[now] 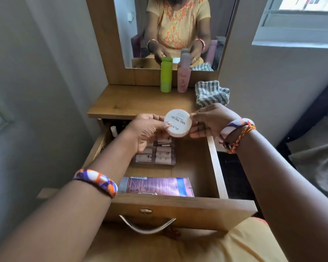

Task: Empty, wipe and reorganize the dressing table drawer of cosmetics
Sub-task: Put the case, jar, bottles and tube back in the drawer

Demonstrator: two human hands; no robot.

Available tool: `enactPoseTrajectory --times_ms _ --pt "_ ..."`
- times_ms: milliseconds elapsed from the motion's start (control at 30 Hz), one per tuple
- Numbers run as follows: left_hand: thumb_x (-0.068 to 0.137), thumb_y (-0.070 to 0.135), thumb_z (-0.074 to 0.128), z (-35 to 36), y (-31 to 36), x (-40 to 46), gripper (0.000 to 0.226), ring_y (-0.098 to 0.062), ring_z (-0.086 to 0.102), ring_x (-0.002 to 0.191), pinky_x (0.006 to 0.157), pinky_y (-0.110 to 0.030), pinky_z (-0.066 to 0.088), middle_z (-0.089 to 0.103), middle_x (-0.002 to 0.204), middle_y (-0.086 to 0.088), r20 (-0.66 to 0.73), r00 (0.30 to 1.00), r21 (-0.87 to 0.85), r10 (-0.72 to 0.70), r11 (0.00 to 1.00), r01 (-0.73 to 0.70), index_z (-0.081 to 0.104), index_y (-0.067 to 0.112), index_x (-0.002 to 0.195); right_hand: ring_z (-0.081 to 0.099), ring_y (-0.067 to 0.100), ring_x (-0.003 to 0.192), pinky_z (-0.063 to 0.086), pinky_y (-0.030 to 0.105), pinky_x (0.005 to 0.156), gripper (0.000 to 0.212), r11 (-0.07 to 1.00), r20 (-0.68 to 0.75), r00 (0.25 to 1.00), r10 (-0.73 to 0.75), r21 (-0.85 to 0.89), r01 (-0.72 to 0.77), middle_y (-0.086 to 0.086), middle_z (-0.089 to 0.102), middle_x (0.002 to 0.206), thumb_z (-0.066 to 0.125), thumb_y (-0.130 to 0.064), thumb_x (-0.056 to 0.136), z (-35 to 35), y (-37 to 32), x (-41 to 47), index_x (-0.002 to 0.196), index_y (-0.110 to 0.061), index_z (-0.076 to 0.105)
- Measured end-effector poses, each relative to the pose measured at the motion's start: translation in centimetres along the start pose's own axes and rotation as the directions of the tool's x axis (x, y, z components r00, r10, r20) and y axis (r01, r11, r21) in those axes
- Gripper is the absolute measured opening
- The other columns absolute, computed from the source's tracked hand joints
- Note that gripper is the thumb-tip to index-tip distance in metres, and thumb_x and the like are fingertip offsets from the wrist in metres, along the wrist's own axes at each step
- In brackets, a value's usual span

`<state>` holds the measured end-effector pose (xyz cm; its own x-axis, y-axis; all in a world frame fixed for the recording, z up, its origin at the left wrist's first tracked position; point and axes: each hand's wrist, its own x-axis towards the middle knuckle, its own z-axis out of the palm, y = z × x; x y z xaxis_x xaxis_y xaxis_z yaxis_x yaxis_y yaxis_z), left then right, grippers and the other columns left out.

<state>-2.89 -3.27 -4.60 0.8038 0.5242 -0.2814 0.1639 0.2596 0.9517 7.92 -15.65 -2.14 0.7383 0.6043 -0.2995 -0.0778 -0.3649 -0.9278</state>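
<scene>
We observe the left hand [150, 129] and right hand [208, 121] both pinching a round white jar [178, 123] above the open drawer [214, 163], just off the desk's [133, 103] front edge; a pink tube [155, 186] lies at the drawer's front.

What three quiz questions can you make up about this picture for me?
1. True or false: the round white jar lies inside the drawer.
2. Which stands left on the tabletop: A) the green bottle, B) the pink bottle, C) the striped cloth?
3. Fill in: the pink tube lies at the drawer's ____, near its handle.

Key
1. False: the left hand and right hand hold it above the drawer.
2. A.
3. Front.
</scene>
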Motion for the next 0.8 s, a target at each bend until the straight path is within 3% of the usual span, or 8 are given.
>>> enactPoseTrajectory --times_ms 100,233,300,400,500,567,700,800 --pt "0.081 -0.008 0.063 1.3 -2.1 -0.4 0.014 -0.018 0.063 0.069 0.052 -0.021 0.056 0.063 0.081 -0.014 -0.054 0.997 0.155 -0.06 0.986 0.068 0.055 0.004 0.08 0.056 0.012 0.031 0.052 0.025 0.039 0.022 0.986 -0.042 0.998 0.037 -0.162 -0.043 0.016 0.055 0.06 0.05 0.003 0.092 -0.6 1.9 0.1 0.07 -0.001 0.052" --pt "0.082 -0.008 0.063 3.2 -4.5 1.6 0.014 -0.019 0.058 0.06 0.037 -0.019 0.05 0.057 0.075 -0.013 -0.132 0.973 0.194 -0.19 0.957 0.214 0.053 0.001 0.081 0.061 0.022 0.052 0.054 0.027 0.047 0.026 0.976 -0.121 0.992 0.041 -0.209 -0.066 0.015 0.058 0.066 0.047 0.002 0.091 -1.2 4.2 0.7 0.067 -0.004 0.054" --pt "0.081 -0.009 0.063 4.3 -5.2 2.7 0.022 -0.023 0.062 0.063 0.036 -0.02 0.05 0.059 0.087 -0.019 -0.171 0.956 0.179 -0.238 0.947 0.268 0.051 -0.005 0.099 0.063 0.024 0.056 0.055 0.032 0.053 0.025 0.982 -0.156 0.987 0.039 -0.177 -0.067 0.016 0.06 0.069 0.048 0.003 0.09 -1.4 4.9 1.0 0.067 -0.004 0.056" --pt "0.082 -0.012 0.06 6.3 -6.2 4.3 0.047 -0.032 0.066 0.092 0.032 -0.02 0.048 0.054 0.119 -0.023 -0.252 0.941 0.181 -0.226 0.944 0.275 0.038 -0.004 0.122 0.067 0.027 0.062 0.059 0.037 0.06 0.024 0.987 -0.205 0.979 0.019 -0.15 -0.05 0.015 0.064 0.07 0.053 0.002 0.087 -1.7 5.2 1.0 0.066 -0.005 0.061" --pt "0.083 -0.012 0.053 7.9 -6.9 5.8 0.05 -0.033 0.061 0.109 0.066 -0.03 0.059 0.052 0.119 -0.015 -0.328 0.92 0.162 -0.216 0.946 0.279 0.035 -0.002 0.129 0.067 0.025 0.062 0.06 0.036 0.061 0.018 0.995 -0.227 0.974 0.007 -0.098 -0.03 0.013 0.064 0.066 0.056 0.001 0.088 -2.5 5.3 0.8 0.072 -0.003 0.064" --pt "0.081 -0.009 0.054 8.2 -7.1 6.4 0.049 -0.031 0.06 0.11 0.087 -0.033 0.052 0.052 0.126 -0.016 -0.387 0.901 0.203 -0.195 0.935 0.29 0.037 -0.002 0.127 0.066 0.021 0.056 0.059 0.029 0.052 0.02 0.999 -0.24 0.971 0.002 -0.045 -0.013 0.013 0.063 0.066 0.056 0.001 0.088 -3.1 5.2 0.8 0.07 -0.005 0.063" --pt "0.085 0.003 0.059 8.5 -7.3 6.4 0.04 -0.021 0.054 0.094 0.074 -0.026 0.042 0.055 0.113 -0.014 -0.374 0.916 0.361 -0.145 0.887 0.288 0.046 -0.003 0.123 0.064 0.019 0.056 0.058 0.03 0.054 0.025 0.997 -0.286 0.958 0.011 0.08 0.012 0.013 0.061 0.065 0.054 0.003 0.088 -4.0 5.1 0.9 0.066 -0.007 0.059" --pt "0.084 0.005 0.06 8.6 -6.9 6.4 0.034 -0.025 0.059 0.1 0.08 -0.028 0.047 0.06 0.108 -0.015 -0.343 0.931 0.435 -0.121 0.859 0.271 0.054 -0.004 0.117 0.062 0.019 0.059 0.058 0.034 0.061 0.025 0.989 -0.257 0.966 0.002 0.144 0.037 0.013 0.058 0.067 0.052 0.006 0.089 -3.9 4.7 0.9 0.067 -0.005 0.057"
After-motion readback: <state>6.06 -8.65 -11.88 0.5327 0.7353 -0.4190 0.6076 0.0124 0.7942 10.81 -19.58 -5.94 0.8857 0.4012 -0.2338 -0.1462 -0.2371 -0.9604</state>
